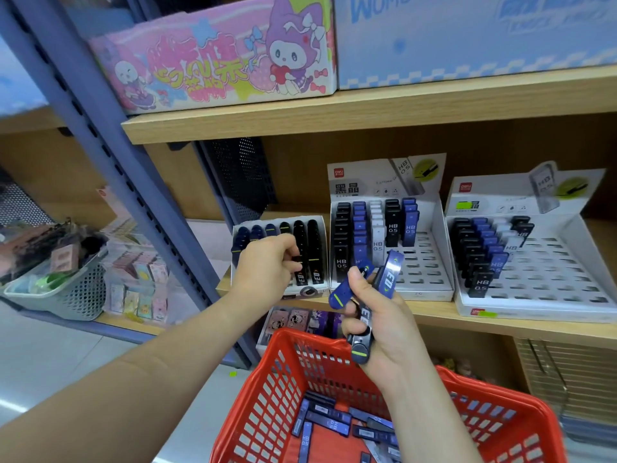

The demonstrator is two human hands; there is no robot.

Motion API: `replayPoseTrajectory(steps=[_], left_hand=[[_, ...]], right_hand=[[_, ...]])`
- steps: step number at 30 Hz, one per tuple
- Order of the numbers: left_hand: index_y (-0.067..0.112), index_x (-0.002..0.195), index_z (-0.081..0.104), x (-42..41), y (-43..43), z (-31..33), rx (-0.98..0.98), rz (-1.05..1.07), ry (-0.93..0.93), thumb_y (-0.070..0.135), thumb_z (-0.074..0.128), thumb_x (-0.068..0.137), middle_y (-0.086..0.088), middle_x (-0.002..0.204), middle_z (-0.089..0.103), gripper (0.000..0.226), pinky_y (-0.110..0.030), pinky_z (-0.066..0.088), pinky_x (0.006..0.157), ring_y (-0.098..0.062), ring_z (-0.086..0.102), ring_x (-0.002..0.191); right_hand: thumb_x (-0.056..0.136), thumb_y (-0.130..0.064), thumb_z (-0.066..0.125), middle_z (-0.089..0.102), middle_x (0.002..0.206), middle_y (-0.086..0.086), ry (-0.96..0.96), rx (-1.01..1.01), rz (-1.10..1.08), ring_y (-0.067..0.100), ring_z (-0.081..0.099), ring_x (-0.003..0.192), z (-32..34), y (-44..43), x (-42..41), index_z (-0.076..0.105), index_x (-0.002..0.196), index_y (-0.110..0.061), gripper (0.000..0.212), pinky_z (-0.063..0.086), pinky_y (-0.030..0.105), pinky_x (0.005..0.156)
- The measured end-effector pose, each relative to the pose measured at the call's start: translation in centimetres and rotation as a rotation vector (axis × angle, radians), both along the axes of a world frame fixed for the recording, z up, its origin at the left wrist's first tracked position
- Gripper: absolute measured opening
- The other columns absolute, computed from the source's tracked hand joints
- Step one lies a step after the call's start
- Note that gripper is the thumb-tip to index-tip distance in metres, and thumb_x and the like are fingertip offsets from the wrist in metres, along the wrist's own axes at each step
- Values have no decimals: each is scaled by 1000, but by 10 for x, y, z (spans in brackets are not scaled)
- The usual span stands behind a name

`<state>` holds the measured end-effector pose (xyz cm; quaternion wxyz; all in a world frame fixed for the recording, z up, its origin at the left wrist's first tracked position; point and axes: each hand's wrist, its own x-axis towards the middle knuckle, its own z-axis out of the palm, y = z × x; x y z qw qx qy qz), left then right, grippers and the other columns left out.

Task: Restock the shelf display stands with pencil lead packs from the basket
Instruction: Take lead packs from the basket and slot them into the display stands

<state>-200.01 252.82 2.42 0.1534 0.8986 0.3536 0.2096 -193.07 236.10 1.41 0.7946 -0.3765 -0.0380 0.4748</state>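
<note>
Your left grip (267, 265) pinches 1 dark pack (301, 277), upright, at the left stand (322, 225); your right grip (380, 319) beside it clutches blue packs (389, 274).

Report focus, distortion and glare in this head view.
Head view: sharp at centre, the 03 print on the packs in the right hand reads clearly; pink box and basket contents soft toward the edges; wide-angle distortion tilts the shelf upright; pale glare on the floor.
</note>
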Motion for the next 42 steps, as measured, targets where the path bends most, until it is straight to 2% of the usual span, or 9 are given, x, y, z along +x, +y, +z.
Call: replayPoseTrajectory(steps=[4, 7, 9, 11, 14, 21, 25, 32, 42], left_hand=[[25, 90, 60, -4, 0, 10, -151, 19, 6, 14, 79, 76, 9, 75, 56, 26, -25, 49, 69, -9, 55, 70], [20, 89, 62, -11, -3, 26, -202, 39, 37, 13, 77, 79, 6, 77, 61, 19, -24, 50, 69, -11, 59, 71], [14, 86, 67, -16, -15, 46, -479, 21, -56, 21, 70, 86, -3, 78, 70, 8, -28, 57, 70, -15, 66, 70], [14, 95, 68, -20, -32, 63, -842, -72, -64, 35, 60, 91, -10, 84, 74, 23, -30, 58, 71, -18, 70, 73], [13, 109, 64, -22, -50, 66, -999, -226, -6, 35, 60, 90, -12, 89, 74, 29, -27, 57, 70, -21, 70, 75], [2, 98, 71, -25, -33, 51, -954, -188, -143, 2, 65, 87, -11, 78, 72, 12, -19, 57, 62, -14, 68, 68], [7, 98, 71, -24, -23, 48, -944, -146, -170, 1, 67, 85, -11, 80, 72, 15, -21, 57, 61, -16, 69, 70], [27, 102, 72, -16, 4, 23, -230, -53, -53, 15, 70, 86, 14, 82, 64, 20, -19, 51, 77, -4, 62, 78], [17, 95, 71, -1, 4, 12, -73, -52, 30, 21, 70, 85, 6, 80, 65, 10, -29, 51, 77, -13, 62, 80]], right_hand=[[88, -7, 66, 57, 66, 3, -39, -4, -72, 8, 43, 45, -1, 1, 4, 61, 110, -18, 25, 33, 15, 35], [89, -7, 65, 54, 62, -3, -45, 11, -126, 6, 41, 44, -2, 4, 5, 57, 101, -19, 18, 30, 16, 35], [88, -10, 68, 49, 62, -4, -41, -2, -165, 6, 40, 45, -3, 6, 4, 52, 93, -19, 18, 29, 16, 36], [87, -14, 70, 46, 59, -3, -57, -25, -198, 6, 40, 45, -3, 9, 2, 50, 90, -18, 21, 30, 17, 36], [87, -13, 70, 45, 56, -3, -106, -47, -237, 6, 39, 43, -2, 13, -3, 50, 88, -16, 21, 30, 18, 37], [90, -23, 70, 48, 49, -2, -501, -224, -31, 13, 40, 45, -4, 4, 6, 56, 86, -16, 16, 32, 22, 42], [93, -13, 66, 72, 65, -2, -707, -270, 50, 12, 43, 43, -7, 2, 13, 61, 97, -15, 7, 35, 18, 41], [94, -6, 62, 76, 81, 5, -506, -279, -98, 10, 43, 42, -15, 0, 16, 63, 98, -11, 6, 32, 19, 38], [93, -8, 63, 77, 84, 7, -451, -255, -91, 11, 44, 44, -16, 3, 12, 63, 97, -11, 4, 30, 20, 40]])
